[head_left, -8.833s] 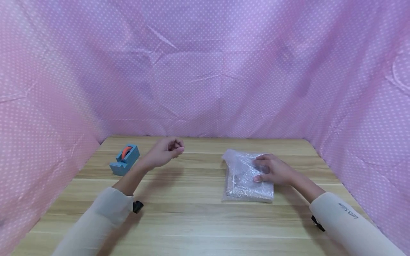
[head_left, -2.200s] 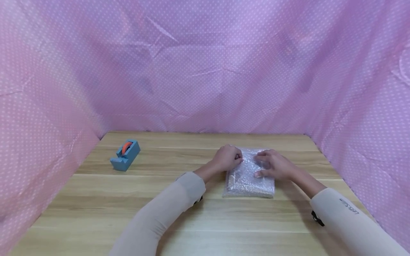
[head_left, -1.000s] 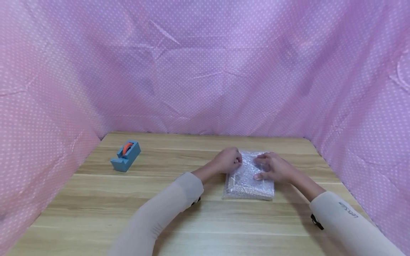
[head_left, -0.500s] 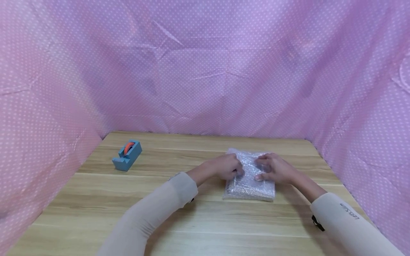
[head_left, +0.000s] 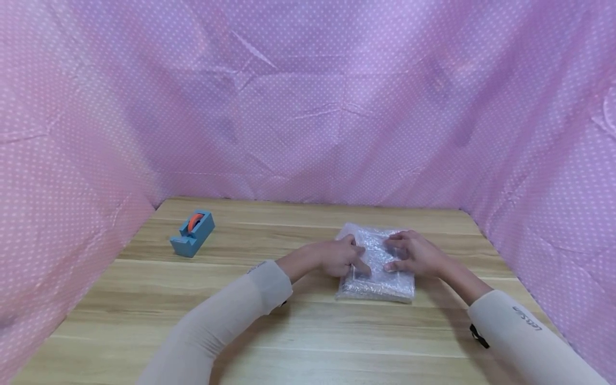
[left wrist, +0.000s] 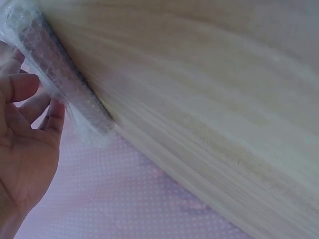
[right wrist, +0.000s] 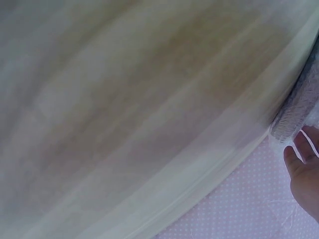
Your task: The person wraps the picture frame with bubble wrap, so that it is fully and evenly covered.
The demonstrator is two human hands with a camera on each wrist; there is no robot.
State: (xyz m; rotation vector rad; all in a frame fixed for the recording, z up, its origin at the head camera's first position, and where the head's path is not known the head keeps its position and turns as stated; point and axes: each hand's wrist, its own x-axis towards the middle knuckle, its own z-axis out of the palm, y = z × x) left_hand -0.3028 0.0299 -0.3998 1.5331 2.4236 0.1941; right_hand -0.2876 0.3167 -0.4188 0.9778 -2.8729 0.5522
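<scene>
A flat rectangular package in clear bubble wrap (head_left: 377,289) lies right of centre on the table; what is inside cannot be made out. My left hand (head_left: 339,258) is over its left side, index finger and thumb reaching onto the wrap, the other fingers bent loosely. In the left wrist view, the left hand (left wrist: 30,149) is beside the wrapped edge (left wrist: 60,69), with nothing visibly gripped. My right hand (head_left: 417,255) rests on the package's right side with fingers spread. The right wrist view shows the fingers of that hand (right wrist: 306,169) beside the wrap's end (right wrist: 294,112).
A blue tape dispenser (head_left: 190,243) with an orange tape roll (head_left: 194,222) stands at the table's far left. The wood-grain table (head_left: 269,342) is enclosed by pink dotted cloth (head_left: 308,133) at the back and sides.
My left hand came from near the dispenser to the package, then slid along its left side towards me. The wrap's raised left edge now lies flatter. My right hand has stayed in place.
</scene>
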